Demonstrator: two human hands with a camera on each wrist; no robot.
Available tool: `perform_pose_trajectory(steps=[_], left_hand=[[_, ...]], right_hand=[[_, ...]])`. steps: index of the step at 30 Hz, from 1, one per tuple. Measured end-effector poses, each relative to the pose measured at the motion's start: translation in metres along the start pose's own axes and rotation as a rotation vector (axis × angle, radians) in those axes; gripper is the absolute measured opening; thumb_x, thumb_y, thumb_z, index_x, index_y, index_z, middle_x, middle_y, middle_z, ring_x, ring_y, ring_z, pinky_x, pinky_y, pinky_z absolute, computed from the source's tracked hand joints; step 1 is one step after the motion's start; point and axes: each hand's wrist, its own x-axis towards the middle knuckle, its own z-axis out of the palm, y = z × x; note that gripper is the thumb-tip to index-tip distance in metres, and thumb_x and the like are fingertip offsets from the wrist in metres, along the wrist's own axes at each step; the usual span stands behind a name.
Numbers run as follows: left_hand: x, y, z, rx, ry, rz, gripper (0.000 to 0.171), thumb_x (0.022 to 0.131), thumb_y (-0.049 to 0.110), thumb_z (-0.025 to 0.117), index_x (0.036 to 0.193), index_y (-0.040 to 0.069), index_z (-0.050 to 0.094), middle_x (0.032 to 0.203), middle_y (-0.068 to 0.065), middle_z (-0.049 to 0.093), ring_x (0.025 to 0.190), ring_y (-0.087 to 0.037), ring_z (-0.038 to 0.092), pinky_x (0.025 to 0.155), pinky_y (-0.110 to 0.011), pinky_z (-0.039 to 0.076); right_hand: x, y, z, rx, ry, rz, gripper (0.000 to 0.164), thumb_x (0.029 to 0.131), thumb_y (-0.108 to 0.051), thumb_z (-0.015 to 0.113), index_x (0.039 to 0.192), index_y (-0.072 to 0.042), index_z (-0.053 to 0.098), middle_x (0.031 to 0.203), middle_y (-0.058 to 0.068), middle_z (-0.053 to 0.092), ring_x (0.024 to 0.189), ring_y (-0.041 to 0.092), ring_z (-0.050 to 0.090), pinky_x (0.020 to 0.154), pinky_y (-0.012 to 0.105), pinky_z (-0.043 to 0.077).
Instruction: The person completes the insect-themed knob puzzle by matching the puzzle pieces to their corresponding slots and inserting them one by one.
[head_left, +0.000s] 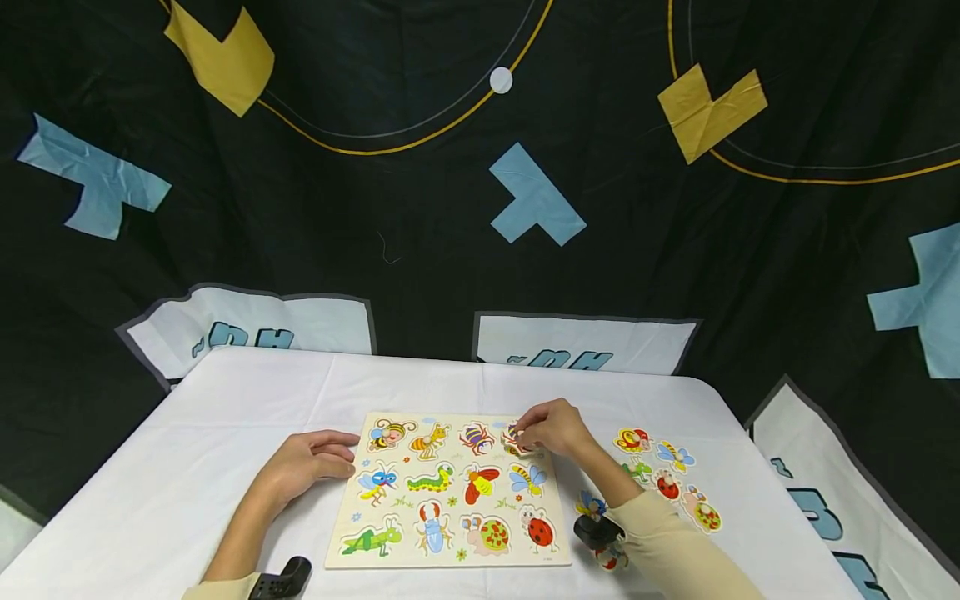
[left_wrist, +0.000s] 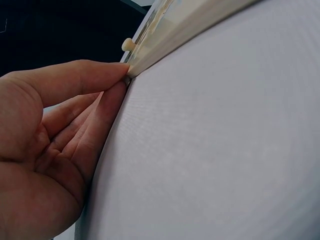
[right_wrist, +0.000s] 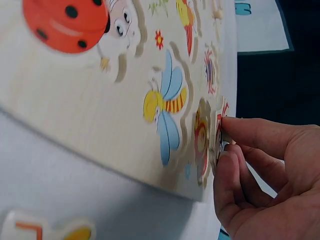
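Observation:
A wooden insect puzzle board (head_left: pixel 401 504) lies on the white table, its recesses printed with bugs. My left hand (head_left: pixel 309 463) rests at the board's left edge; in the left wrist view its fingertips touch that edge near a small wooden knob (left_wrist: pixel 128 44). Thumb and fingers of my right hand (head_left: pixel 553 429) pinch a spider piece (right_wrist: pixel 218 135), seen nearly edge-on in the right wrist view. It is held upright over the board's far right corner, close to a recess with a red and yellow picture (right_wrist: pixel 201 137). The spider recess (head_left: pixel 477 439) is just to its left.
Loose pieces lie right of the board: a red and yellow bug (head_left: pixel 632 440), a blue-winged bee (head_left: pixel 676 456), a ladybug (head_left: pixel 667 483) and a snail (head_left: pixel 702 510). Others, including a blue one (head_left: pixel 591 505), are partly hidden by my right forearm. Behind the table hangs a dark curtain (head_left: pixel 420 233).

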Motion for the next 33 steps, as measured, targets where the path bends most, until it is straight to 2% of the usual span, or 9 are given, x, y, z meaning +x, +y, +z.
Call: perform_pose_trajectory(steps=[15, 20, 26, 33], left_hand=[[0.000, 0.002, -0.001, -0.001, -0.002, -0.008, 0.057, 0.067, 0.014, 0.082, 0.120, 0.006, 0.064, 0.092, -0.004, 0.070, 0.084, -0.014, 0.064, 0.077, -0.027, 0.046], [0.000, 0.002, -0.001, -0.005, -0.003, -0.012, 0.056, 0.067, 0.014, 0.082, 0.120, 0.006, 0.064, 0.092, -0.004, 0.070, 0.083, -0.014, 0.064, 0.077, -0.027, 0.046], [-0.002, 0.002, -0.002, -0.009, 0.000, -0.004, 0.056, 0.067, 0.014, 0.082, 0.120, 0.006, 0.065, 0.092, -0.005, 0.070, 0.084, -0.015, 0.064, 0.077, -0.027, 0.046], [-0.002, 0.002, -0.001, -0.016, 0.000, 0.001, 0.055, 0.066, 0.013, 0.082, 0.119, 0.006, 0.065, 0.091, -0.005, 0.070, 0.083, -0.014, 0.064, 0.077, -0.026, 0.046]], right_hand=[[0.001, -0.019, 0.021, -0.023, -0.032, -0.039, 0.009, 0.071, -0.015, 0.079, 0.077, -0.011, 0.074, 0.069, -0.002, 0.065, 0.063, 0.015, 0.054, 0.055, 0.027, 0.042], [0.002, -0.025, 0.028, 0.005, -0.051, -0.034, 0.009, 0.070, -0.015, 0.080, 0.077, -0.012, 0.074, 0.069, -0.002, 0.066, 0.064, 0.015, 0.055, 0.056, 0.028, 0.043], [0.006, -0.031, 0.039, 0.041, -0.065, -0.039, 0.010, 0.069, -0.014, 0.080, 0.077, -0.011, 0.075, 0.068, -0.002, 0.066, 0.061, 0.014, 0.053, 0.051, 0.027, 0.041], [0.010, -0.033, 0.047, 0.033, -0.054, -0.045, 0.008, 0.070, -0.013, 0.080, 0.074, -0.010, 0.074, 0.065, -0.002, 0.065, 0.057, 0.014, 0.051, 0.049, 0.025, 0.039]])
